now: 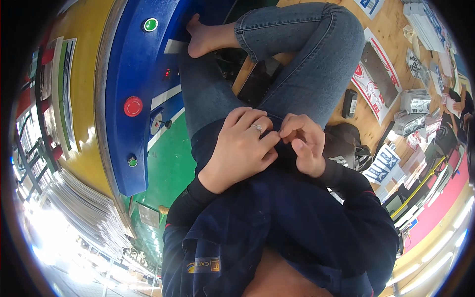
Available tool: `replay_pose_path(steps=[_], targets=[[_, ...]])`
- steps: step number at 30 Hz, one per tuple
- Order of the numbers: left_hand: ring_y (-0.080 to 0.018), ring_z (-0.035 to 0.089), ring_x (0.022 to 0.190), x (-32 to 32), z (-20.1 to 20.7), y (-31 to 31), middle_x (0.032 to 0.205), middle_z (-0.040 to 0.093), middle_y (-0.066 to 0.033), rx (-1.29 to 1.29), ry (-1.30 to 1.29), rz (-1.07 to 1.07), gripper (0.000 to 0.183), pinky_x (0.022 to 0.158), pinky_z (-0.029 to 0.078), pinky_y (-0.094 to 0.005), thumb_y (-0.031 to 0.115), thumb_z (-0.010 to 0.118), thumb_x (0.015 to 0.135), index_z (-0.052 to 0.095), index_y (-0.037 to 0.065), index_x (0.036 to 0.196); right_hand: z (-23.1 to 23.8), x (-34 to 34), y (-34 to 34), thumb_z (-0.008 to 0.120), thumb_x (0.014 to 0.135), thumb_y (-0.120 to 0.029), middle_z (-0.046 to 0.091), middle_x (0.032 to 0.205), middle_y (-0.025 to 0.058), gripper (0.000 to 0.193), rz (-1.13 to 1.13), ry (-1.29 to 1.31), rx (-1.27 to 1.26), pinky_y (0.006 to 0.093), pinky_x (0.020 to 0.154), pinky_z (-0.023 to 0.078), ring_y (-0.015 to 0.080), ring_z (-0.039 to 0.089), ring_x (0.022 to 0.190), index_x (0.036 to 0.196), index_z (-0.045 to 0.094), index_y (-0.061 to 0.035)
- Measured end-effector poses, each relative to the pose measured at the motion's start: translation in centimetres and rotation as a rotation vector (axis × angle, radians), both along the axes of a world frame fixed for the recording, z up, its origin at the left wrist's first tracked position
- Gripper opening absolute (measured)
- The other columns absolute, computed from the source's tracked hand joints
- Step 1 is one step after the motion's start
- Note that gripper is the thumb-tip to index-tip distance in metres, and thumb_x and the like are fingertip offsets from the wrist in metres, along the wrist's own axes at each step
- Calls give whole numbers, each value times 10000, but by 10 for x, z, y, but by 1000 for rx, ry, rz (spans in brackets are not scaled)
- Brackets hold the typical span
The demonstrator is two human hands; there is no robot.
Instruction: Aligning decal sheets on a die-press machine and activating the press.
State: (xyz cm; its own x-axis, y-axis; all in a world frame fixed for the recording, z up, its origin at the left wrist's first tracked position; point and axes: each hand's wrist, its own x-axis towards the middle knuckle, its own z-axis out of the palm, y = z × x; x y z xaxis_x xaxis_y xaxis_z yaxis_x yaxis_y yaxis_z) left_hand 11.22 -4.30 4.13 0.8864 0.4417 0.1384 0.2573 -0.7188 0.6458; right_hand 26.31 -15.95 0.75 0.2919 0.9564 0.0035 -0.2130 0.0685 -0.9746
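Note:
Both hands meet over my lap, in front of my dark blue jacket (297,218). My left hand (240,148), back upward and wearing a ring (257,128), has its fingers curled in; anything inside them is hidden. My right hand (306,143) is loosely bent, its thumb apart from the fingers and nothing visible in the gap. Its fingertips touch or nearly touch the left index finger. Beyond the hands are my legs in blue jeans (316,74), one knee bent with a bare foot (205,40). A dark flat object (257,81) lies between the legs.
A blue machine panel (126,64) with a red stop button (133,106) and green buttons stands at left. Stacked sheets (84,210) lie below the yellow surface (91,74). On the right, a wooden surface (381,22) bears a black device (350,104), a red-and-white printed sheet (367,84) and packets.

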Motion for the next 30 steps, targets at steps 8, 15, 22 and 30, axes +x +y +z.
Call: replay_pose_path(steps=[8, 15, 22, 30], targets=[[-256, 661, 1034, -2, -8, -2, 938, 685, -68, 30, 132, -73, 203, 1020, 475, -461, 161, 790, 650, 716, 88, 823, -10, -2, 0, 637, 921, -112, 575, 771, 27, 149, 61, -65, -93, 240, 560, 362, 69, 459, 600, 1010, 615, 6], [-271, 658, 1023, -6, -14, -3, 955, 702, -111, 20, 179, -80, 169, 1019, 471, -455, 185, 794, 689, 729, 80, 804, -7, -4, 8, 645, 912, -165, 521, 746, 23, 226, 154, -159, -140, 259, 572, 342, 77, 429, 610, 1042, 620, 18], [-263, 646, 1004, -6, -17, -1, 939, 698, -99, 20, 169, -85, 139, 1000, 468, -434, 165, 762, 705, 732, 66, 799, -6, -3, 11, 685, 879, -74, 508, 700, 28, 175, 171, -160, -137, 264, 548, 374, 94, 429, 566, 1028, 629, 0], [-249, 632, 952, -11, -22, -1, 885, 679, -76, 112, 180, -95, 98, 974, 465, -403, 145, 698, 763, 716, 53, 794, -10, -6, 14, 689, 880, -57, 512, 688, 30, 146, 220, -188, -153, 258, 538, 368, 95, 421, 556, 1005, 626, -13]])
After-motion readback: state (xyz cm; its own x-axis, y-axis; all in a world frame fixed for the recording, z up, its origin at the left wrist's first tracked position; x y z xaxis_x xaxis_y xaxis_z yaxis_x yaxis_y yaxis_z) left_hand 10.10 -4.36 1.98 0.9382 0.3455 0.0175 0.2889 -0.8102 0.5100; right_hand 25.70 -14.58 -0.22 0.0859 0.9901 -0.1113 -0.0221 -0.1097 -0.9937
